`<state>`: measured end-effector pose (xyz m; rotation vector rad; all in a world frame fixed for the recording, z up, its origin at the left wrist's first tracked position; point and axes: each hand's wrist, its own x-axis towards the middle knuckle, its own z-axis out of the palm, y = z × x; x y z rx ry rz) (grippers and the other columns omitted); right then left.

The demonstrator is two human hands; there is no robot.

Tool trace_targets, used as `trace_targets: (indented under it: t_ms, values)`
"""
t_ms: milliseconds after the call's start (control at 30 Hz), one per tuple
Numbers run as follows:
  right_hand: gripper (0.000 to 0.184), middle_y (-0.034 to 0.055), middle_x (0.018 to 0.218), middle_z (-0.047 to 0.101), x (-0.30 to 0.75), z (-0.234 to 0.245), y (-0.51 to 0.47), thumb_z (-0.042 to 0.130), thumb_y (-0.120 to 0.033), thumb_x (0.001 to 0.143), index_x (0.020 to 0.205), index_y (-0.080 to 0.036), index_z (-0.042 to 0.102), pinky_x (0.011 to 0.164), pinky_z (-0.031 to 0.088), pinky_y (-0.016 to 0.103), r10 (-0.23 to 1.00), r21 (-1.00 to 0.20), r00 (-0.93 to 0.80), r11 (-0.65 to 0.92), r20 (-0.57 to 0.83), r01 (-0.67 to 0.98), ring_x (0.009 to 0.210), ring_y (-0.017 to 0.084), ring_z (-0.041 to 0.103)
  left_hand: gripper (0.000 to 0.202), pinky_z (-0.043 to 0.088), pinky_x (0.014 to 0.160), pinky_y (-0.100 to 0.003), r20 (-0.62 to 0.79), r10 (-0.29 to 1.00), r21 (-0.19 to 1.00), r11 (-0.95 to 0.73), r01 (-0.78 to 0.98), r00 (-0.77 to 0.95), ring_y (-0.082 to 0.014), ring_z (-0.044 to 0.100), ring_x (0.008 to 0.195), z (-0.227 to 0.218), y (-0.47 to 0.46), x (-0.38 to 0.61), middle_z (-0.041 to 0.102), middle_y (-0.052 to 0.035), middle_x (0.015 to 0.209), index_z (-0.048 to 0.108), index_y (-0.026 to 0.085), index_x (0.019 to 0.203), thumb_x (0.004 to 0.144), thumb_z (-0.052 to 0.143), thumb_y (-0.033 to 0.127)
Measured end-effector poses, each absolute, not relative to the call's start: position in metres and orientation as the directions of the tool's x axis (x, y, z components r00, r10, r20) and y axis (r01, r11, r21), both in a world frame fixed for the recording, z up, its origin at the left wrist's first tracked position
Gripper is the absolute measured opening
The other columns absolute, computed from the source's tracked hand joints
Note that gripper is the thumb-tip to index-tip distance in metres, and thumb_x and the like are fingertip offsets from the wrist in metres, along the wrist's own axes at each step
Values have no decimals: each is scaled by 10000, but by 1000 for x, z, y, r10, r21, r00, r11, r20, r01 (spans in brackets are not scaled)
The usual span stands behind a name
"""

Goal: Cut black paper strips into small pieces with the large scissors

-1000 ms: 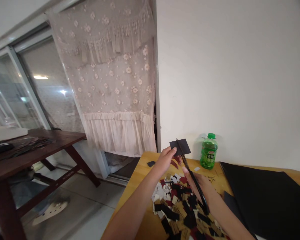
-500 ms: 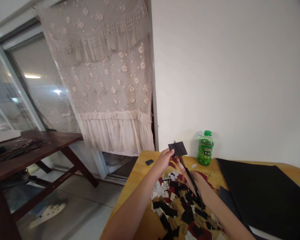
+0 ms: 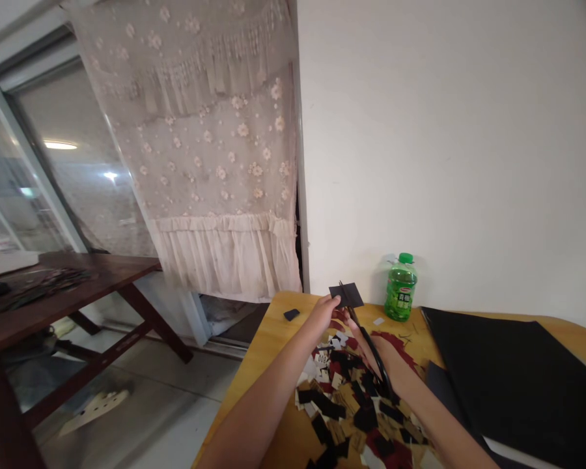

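Above wooden table point(image 3: 277, 305), left hand point(image 3: 320, 314) pinches black card point(image 3: 348, 294); right hand point(image 3: 385, 361) grips scissors point(image 3: 368, 344), loops hidden.

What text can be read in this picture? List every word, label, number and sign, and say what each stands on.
"00", possibly with a further digit, blurred, printed on a white paper scrap in the pile of cut pieces.
Label on the green plastic bottle: characters too small and blurred to read.
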<state>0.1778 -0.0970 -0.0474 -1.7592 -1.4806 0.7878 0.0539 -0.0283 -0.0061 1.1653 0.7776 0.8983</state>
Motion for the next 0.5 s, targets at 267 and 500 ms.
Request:
trace_targets:
  t_ms: [267,500]
  values:
    - [564,-12,446,423,178,-43,-102,271,-666,806,521,-211,442,427,387,268,989,-851,130,-132,-76,508,421,142,434,241,413,435,-215,-65,880,973,162,-167,470,-115,546,482,-5,-31,53,574,-15,590,495,155,714,745,576,380]
    - [572,12,407,420,176,-37,-102,294,-682,785,455,-231,415,480,420,283,986,-839,152,-137,-66,527,491,188,512,264,408,428,-213,-82,885,972,173,-161,459,-114,544,466,-9,-30,55,564,-14,572,510,140,743,762,571,397]
